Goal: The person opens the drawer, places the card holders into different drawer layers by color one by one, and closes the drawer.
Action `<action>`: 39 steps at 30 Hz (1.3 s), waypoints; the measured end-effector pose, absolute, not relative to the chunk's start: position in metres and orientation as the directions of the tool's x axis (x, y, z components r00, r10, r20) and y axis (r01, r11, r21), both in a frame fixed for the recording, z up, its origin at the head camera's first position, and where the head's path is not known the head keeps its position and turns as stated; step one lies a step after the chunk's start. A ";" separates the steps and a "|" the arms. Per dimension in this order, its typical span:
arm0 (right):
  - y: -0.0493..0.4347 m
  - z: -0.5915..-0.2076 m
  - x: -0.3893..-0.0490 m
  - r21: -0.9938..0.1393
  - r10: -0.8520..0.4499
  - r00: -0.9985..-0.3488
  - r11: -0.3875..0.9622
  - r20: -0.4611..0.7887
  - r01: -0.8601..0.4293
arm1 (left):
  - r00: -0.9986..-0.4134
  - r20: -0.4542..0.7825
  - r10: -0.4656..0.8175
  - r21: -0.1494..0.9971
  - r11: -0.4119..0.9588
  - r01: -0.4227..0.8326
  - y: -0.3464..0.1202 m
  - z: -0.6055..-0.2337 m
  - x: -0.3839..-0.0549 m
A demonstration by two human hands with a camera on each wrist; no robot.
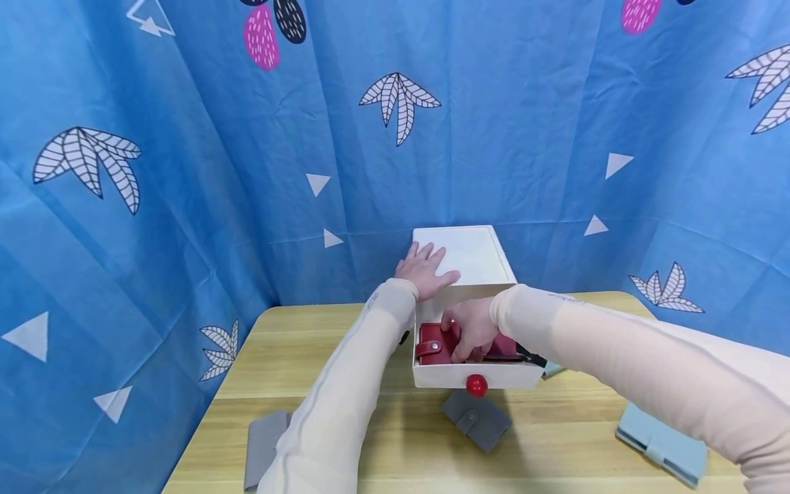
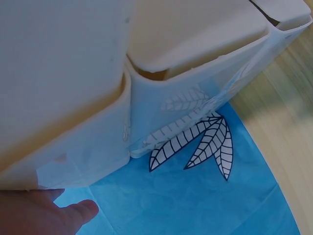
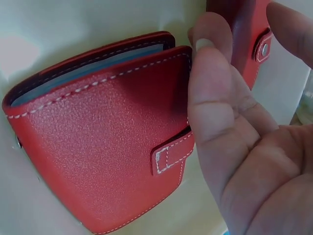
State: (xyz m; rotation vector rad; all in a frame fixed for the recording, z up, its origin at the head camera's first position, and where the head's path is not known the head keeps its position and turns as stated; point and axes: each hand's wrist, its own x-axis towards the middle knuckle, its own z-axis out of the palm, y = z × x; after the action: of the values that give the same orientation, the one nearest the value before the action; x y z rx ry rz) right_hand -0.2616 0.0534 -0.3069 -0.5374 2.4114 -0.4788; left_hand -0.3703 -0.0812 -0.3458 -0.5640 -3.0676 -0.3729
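My left hand (image 1: 426, 272) rests with spread fingers on the top of a white drawer box (image 1: 472, 250). In the left wrist view only part of that hand (image 2: 46, 213) shows, beside the white casing. My right hand (image 1: 472, 326) reaches into the pulled-out drawer (image 1: 441, 376), which has a red knob (image 1: 477, 385). Inside lie a red wallet (image 1: 435, 336) with a snap strap and a second red wallet (image 3: 107, 142). The right wrist view has my fingers (image 3: 212, 98) at the second wallet's edge, the thumb apart from them near the snap-strap wallet (image 3: 240, 34).
A grey wallet (image 1: 478, 417) lies on the wooden table (image 1: 315, 343) below the drawer. Another grey wallet (image 1: 264, 442) is at the left, and a light blue wallet (image 1: 663, 442) at the right. Blue curtain (image 1: 524, 137) hangs behind and along the sides.
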 end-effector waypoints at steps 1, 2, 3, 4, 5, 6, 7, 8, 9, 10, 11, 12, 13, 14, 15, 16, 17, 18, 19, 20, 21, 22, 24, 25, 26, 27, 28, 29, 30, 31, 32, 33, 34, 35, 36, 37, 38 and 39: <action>0.054 -0.307 -0.262 -0.453 -0.481 -0.727 0.853 -0.490 -0.259 | -0.936 0.043 0.350 0.231 0.908 0.351 -0.081 -0.346 -0.370; 0.054 -0.306 -0.263 -0.456 -0.482 -0.723 0.852 -0.495 -0.255 | -0.936 0.043 0.349 0.232 0.908 0.349 -0.081 -0.345 -0.370; 0.054 -0.306 -0.263 -0.457 -0.482 -0.720 0.853 -0.500 -0.253 | -0.937 0.042 0.347 0.233 0.908 0.347 -0.081 -0.345 -0.370; 0.055 -0.305 -0.263 -0.460 -0.482 -0.716 0.852 -0.505 -0.250 | -0.938 0.038 0.344 0.233 0.910 0.343 -0.081 -0.345 -0.371; 0.055 -0.305 -0.264 -0.466 -0.485 -0.708 0.850 -0.513 -0.245 | -0.939 0.034 0.341 0.232 0.911 0.340 -0.081 -0.346 -0.371; 0.056 -0.304 -0.264 -0.475 -0.485 -0.702 0.848 -0.521 -0.234 | -0.940 0.031 0.340 0.233 0.912 0.337 -0.081 -0.346 -0.371; 0.057 -0.304 -0.264 -0.484 -0.488 -0.694 0.846 -0.529 -0.226 | -0.941 0.030 0.338 0.234 0.912 0.335 -0.081 -0.346 -0.371; 0.058 -0.303 -0.264 -0.493 -0.493 -0.686 0.842 -0.536 -0.220 | -0.941 0.028 0.337 0.234 0.913 0.334 -0.081 -0.346 -0.372; 0.060 -0.303 -0.264 -0.503 -0.497 -0.679 0.838 -0.541 -0.213 | -0.941 0.029 0.338 0.234 0.913 0.335 -0.081 -0.346 -0.372; 0.061 -0.302 -0.264 -0.513 -0.503 -0.671 0.833 -0.545 -0.208 | -0.941 0.029 0.337 0.231 0.914 0.334 -0.082 -0.347 -0.372; 0.063 -0.302 -0.264 -0.523 -0.511 -0.664 0.827 -0.546 -0.207 | -0.940 0.033 0.339 0.229 0.913 0.337 -0.082 -0.347 -0.372; 0.065 -0.302 -0.264 -0.532 -0.520 -0.659 0.821 -0.544 -0.208 | -0.940 0.036 0.340 0.229 0.912 0.339 -0.082 -0.346 -0.371; 0.067 -0.302 -0.264 -0.543 -0.529 -0.655 0.813 -0.539 -0.211 | -0.939 0.039 0.342 0.226 0.912 0.342 -0.083 -0.345 -0.371; 0.069 -0.301 -0.264 -0.552 -0.534 -0.656 0.807 -0.532 -0.209 | -0.938 0.041 0.345 0.227 0.911 0.345 -0.083 -0.344 -0.370; 0.071 -0.300 -0.263 -0.564 -0.542 -0.657 0.799 -0.524 -0.210 | -0.937 0.044 0.347 0.225 0.910 0.348 -0.083 -0.343 -0.369; 0.074 -0.299 -0.262 -0.574 -0.548 -0.660 0.791 -0.514 -0.210 | -0.936 0.043 0.349 0.226 0.909 0.349 -0.083 -0.343 -0.369; 0.077 -0.297 -0.261 -0.583 -0.554 -0.666 0.784 -0.500 -0.214 | -0.935 0.044 0.352 0.225 0.908 0.352 -0.083 -0.342 -0.367; 0.079 -0.295 -0.258 -0.591 -0.559 -0.674 0.776 -0.483 -0.220 | -0.935 0.042 0.353 0.229 0.907 0.353 -0.083 -0.341 -0.367; 0.082 -0.292 -0.256 -0.603 -0.568 -0.679 0.765 -0.465 -0.226 | -0.934 0.041 0.355 0.230 0.906 0.355 -0.083 -0.341 -0.367; 0.085 -0.290 -0.252 -0.616 -0.580 -0.683 0.751 -0.444 -0.237 | -0.933 0.041 0.357 0.230 0.905 0.357 -0.083 -0.341 -0.366; 0.089 -0.288 -0.249 -0.634 -0.600 -0.680 0.731 -0.420 -0.253 | -0.933 0.041 0.358 0.231 0.905 0.358 -0.083 -0.341 -0.366; 0.092 -0.285 -0.246 -0.654 -0.621 -0.677 0.708 -0.395 -0.266 | -0.933 0.039 0.358 0.235 0.904 0.357 -0.083 -0.341 -0.366; 0.099 -0.281 -0.238 -0.699 -0.666 -0.663 0.652 -0.342 -0.294 | -0.934 0.038 0.355 0.238 0.905 0.354 -0.082 -0.341 -0.366; 0.103 -0.280 -0.235 -0.719 -0.686 -0.654 0.624 -0.319 -0.305 | -0.934 0.042 0.356 0.235 0.905 0.355 -0.082 -0.341 -0.366; 0.106 -0.279 -0.231 -0.737 -0.705 -0.644 0.598 -0.297 -0.314 | -0.934 0.044 0.355 0.234 0.905 0.355 -0.082 -0.341 -0.366; 0.109 -0.278 -0.229 -0.753 -0.720 -0.634 0.575 -0.281 -0.319 | -0.934 0.046 0.354 0.234 0.905 0.355 -0.082 -0.341 -0.366; 0.112 -0.278 -0.226 -0.765 -0.731 -0.627 0.558 -0.270 -0.321 | -0.934 0.048 0.353 0.233 0.905 0.355 -0.081 -0.341 -0.366; 0.115 -0.278 -0.223 -0.773 -0.740 -0.622 0.543 -0.258 -0.326 | -0.935 0.048 0.352 0.232 0.906 0.353 -0.081 -0.341 -0.366; 0.116 -0.278 -0.221 -0.778 -0.745 -0.619 0.534 -0.248 -0.331 | -0.935 0.047 0.351 0.231 0.907 0.352 -0.081 -0.341 -0.366; 0.118 -0.278 -0.219 -0.779 -0.750 -0.617 0.528 -0.240 -0.338 | -0.936 0.047 0.349 0.231 0.908 0.350 -0.081 -0.341 -0.366; 0.120 -0.279 -0.217 -0.783 -0.756 -0.612 0.518 -0.231 -0.345 | -0.938 0.044 0.345 0.233 0.909 0.345 -0.080 -0.341 -0.366; 0.121 -0.279 -0.215 -0.784 -0.762 -0.608 0.511 -0.223 -0.352 | -0.939 0.040 0.341 0.234 0.911 0.340 -0.080 -0.341 -0.366; 0.122 -0.280 -0.213 -0.785 -0.765 -0.607 0.505 -0.214 -0.359 | -0.941 0.036 0.337 0.236 0.912 0.335 -0.080 -0.341 -0.365; 0.123 -0.280 -0.210 -0.785 -0.769 -0.606 0.497 -0.202 -0.369 | -0.942 0.032 0.334 0.236 0.913 0.331 -0.080 -0.342 -0.365; 0.123 -0.281 -0.208 -0.784 -0.772 -0.605 0.492 -0.192 -0.379 | -0.943 0.031 0.332 0.237 0.914 0.330 -0.080 -0.342 -0.365; 0.124 -0.281 -0.206 -0.785 -0.777 -0.602 0.484 -0.183 -0.386 | -0.943 0.030 0.332 0.240 0.913 0.329 -0.081 -0.343 -0.364; 0.125 -0.282 -0.204 -0.785 -0.783 -0.599 0.475 -0.170 -0.398 | -0.943 0.030 0.333 0.239 0.913 0.330 -0.081 -0.343 -0.364; 0.125 -0.283 -0.202 -0.786 -0.788 -0.595 0.465 -0.158 -0.408 | -0.942 0.030 0.334 0.239 0.913 0.332 -0.081 -0.344 -0.364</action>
State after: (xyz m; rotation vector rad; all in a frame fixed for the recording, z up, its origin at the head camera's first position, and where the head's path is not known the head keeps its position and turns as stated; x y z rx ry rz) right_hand -0.2015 0.1248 -0.2834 -0.9932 2.2069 -0.9870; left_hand -0.3636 -0.0808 -0.3437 -0.5366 -3.0831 -0.3817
